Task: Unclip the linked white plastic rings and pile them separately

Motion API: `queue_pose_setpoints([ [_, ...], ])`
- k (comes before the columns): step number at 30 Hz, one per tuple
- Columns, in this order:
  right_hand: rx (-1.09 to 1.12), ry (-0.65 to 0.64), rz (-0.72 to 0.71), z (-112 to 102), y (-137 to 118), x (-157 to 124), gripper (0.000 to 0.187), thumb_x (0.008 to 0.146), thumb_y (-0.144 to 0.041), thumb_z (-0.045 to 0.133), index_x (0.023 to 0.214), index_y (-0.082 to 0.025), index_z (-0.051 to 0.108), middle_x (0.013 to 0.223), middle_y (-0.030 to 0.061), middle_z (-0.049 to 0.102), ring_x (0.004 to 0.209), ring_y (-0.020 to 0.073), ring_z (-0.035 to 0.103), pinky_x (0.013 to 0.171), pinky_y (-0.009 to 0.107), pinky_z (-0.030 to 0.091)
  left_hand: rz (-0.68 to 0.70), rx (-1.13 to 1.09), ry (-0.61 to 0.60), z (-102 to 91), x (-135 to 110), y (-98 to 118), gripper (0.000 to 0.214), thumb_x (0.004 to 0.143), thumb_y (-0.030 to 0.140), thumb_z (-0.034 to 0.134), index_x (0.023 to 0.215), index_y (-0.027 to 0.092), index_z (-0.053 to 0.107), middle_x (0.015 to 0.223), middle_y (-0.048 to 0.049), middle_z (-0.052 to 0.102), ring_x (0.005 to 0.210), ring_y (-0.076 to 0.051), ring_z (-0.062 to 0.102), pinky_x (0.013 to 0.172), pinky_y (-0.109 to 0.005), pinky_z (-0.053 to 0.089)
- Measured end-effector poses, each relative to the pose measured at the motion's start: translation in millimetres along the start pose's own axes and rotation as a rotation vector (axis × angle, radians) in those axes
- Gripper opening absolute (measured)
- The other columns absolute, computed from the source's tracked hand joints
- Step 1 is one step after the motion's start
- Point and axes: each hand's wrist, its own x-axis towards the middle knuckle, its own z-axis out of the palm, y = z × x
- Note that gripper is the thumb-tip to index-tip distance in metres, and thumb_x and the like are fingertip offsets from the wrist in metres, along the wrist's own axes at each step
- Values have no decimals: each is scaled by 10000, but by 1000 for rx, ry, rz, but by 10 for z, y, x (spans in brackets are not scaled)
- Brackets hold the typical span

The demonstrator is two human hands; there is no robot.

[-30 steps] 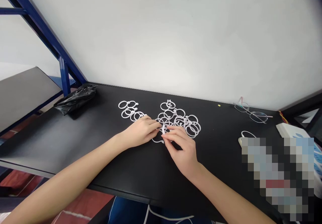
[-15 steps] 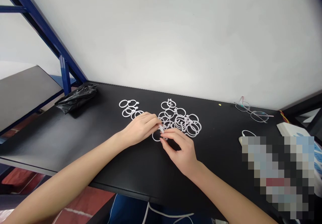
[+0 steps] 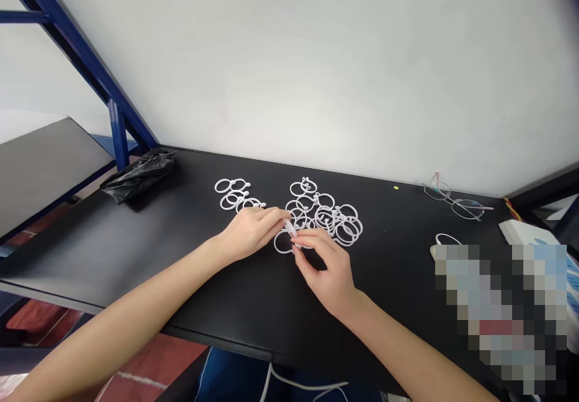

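Observation:
My left hand [image 3: 253, 232] is closed at the fingertips on the upper end of a small whitish translucent piece [image 3: 291, 228]. My right hand [image 3: 326, 267] pinches at the lower end of that piece with thumb and fingers. A white ring [image 3: 275, 246], like a curtain ring, shows between the hands, partly hidden by the right fingertips. Just beyond my right hand lies a loose pile of several white rings [image 3: 333, 197] with small knobs or eyelets. Past my left hand is a smaller group of white rings [image 3: 223, 192], its near edge partly covered by the hand.
The black table [image 3: 217, 311] meets a pale wall behind. A crumpled black plastic bag [image 3: 138, 178] lies at the left by a blue metal frame [image 3: 118, 134]. At the right are eyeglasses [image 3: 465, 209], a white box [image 3: 525, 233] and a blurred-out area. A white cable [image 3: 307, 384] hangs below the front edge.
Both hands stay close together. The left hand has dropped slightly, showing more of the left rings. The right fingertips have shifted a little right, and more of the translucent piece shows.

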Motion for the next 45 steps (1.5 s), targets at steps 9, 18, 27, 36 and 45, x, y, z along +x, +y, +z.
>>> queue_pose_setpoints([
  [9,57,3,-36,1,-14,19,254,875,-28,568,977,-226,690,903,53,709,828,175,687,740,328,605,110,70,27,-5,-7,6,261,1023,183,354,1189,133,549,811,-42,711,550,-103,609,525,-215,458],
  [18,75,101,-59,-33,-74,46,232,845,-44,649,960,-232,721,812,36,745,705,178,689,622,328,601,117,52,29,-1,21,55,229,1022,204,388,1112,129,585,725,-17,672,508,-96,554,481,-226,388],
  [27,96,119,-17,-54,-75,4,215,848,-34,646,982,-198,677,764,23,705,619,134,616,587,298,561,64,-137,1,-24,-1,40,373,1040,336,301,1142,113,582,798,-63,689,583,-121,603,543,-228,447],
  [36,72,82,27,-56,-55,-47,260,871,-47,631,1082,-194,671,868,46,763,680,144,706,651,266,592,-55,-528,-99,20,-36,98,423,915,497,545,1155,149,545,869,-61,676,650,-132,620,601,-231,490],
  [45,120,-4,104,-59,-53,-33,93,915,-123,594,986,-166,636,767,22,701,618,117,675,610,221,559,-301,-867,-77,20,23,214,255,876,399,583,846,159,501,661,24,544,564,-96,481,551,-206,415],
])
